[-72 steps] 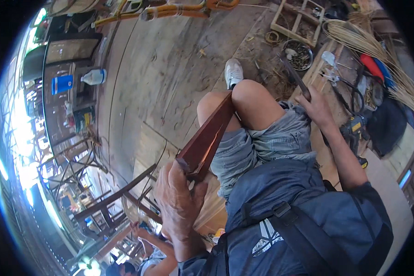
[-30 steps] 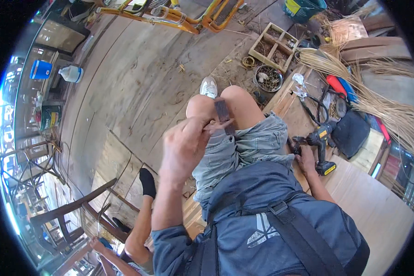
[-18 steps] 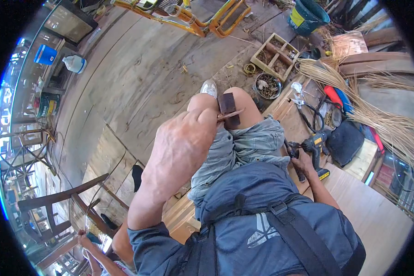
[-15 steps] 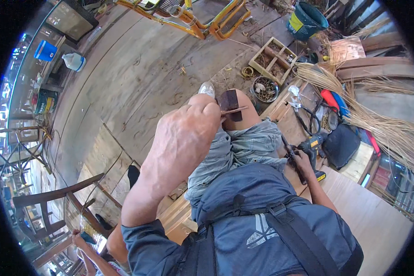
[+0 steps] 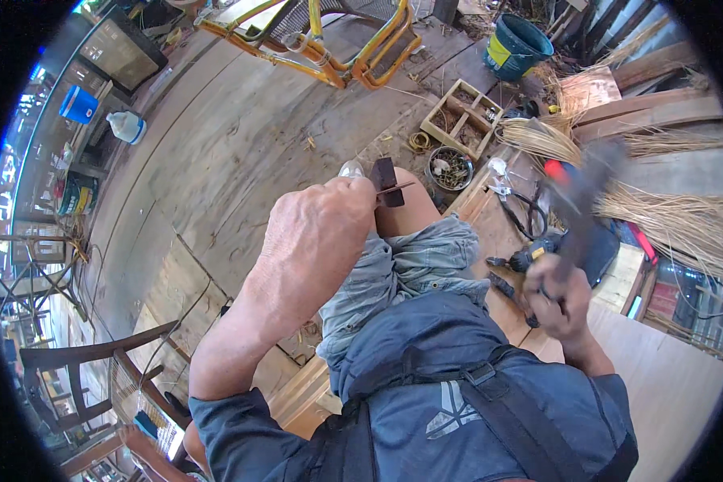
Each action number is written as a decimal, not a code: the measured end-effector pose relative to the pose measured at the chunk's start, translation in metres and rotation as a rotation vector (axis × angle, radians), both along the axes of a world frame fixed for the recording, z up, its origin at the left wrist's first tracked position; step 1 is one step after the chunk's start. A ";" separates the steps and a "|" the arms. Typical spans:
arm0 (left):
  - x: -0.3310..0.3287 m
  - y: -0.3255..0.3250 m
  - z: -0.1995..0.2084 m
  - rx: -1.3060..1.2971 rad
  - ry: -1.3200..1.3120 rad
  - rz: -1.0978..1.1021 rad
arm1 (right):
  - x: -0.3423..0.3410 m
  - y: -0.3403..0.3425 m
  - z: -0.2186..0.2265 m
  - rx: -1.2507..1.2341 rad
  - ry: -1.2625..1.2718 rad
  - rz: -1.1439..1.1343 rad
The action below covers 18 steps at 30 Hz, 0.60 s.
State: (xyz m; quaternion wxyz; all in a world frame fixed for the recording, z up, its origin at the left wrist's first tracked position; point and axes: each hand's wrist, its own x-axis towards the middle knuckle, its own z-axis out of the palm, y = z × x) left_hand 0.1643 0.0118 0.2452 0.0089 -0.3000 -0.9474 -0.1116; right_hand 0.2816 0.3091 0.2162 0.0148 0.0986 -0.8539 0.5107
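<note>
My left hand (image 5: 321, 221) is closed above my left thigh. A small dark brown wooden block (image 5: 384, 173) with a thin reddish-brown strip (image 5: 398, 189) across it sticks out past its knuckles; the fingertips are hidden. Raised at my right side, my right hand (image 5: 558, 297) grips a long, dark, broad-bladed tool like a machete (image 5: 588, 205), pointing up and away and blurred by motion. Just beyond this hand, on the bench, lies a yellow-and-black power drill (image 5: 534, 253), partly covered by the hand.
A divided wooden box (image 5: 463, 119) and a metal bowl of small bits (image 5: 450, 167) stand ahead on the right, near a dark bucket (image 5: 516, 46). Cane strips (image 5: 659, 215) spread at the right. A yellow-framed chair (image 5: 329, 64) stands ahead; another person's arm (image 5: 149, 454) shows lower left.
My right hand has risen from beside the drill with the dark blade in it, now swung upward. My left hand still holds the block, shifted slightly left in view.
</note>
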 end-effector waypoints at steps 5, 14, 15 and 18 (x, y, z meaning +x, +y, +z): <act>0.003 0.001 0.002 -0.025 -0.004 0.017 | -0.016 -0.012 -0.006 0.405 -0.164 0.082; 0.001 0.003 0.003 -0.091 -0.002 0.012 | -0.004 -0.016 0.018 0.015 0.268 -0.034; 0.001 0.002 0.004 -0.095 0.003 0.005 | -0.012 -0.015 0.030 0.124 0.353 0.117; -0.001 0.005 0.003 -0.079 0.023 0.004 | -0.014 -0.030 0.007 0.355 0.253 0.024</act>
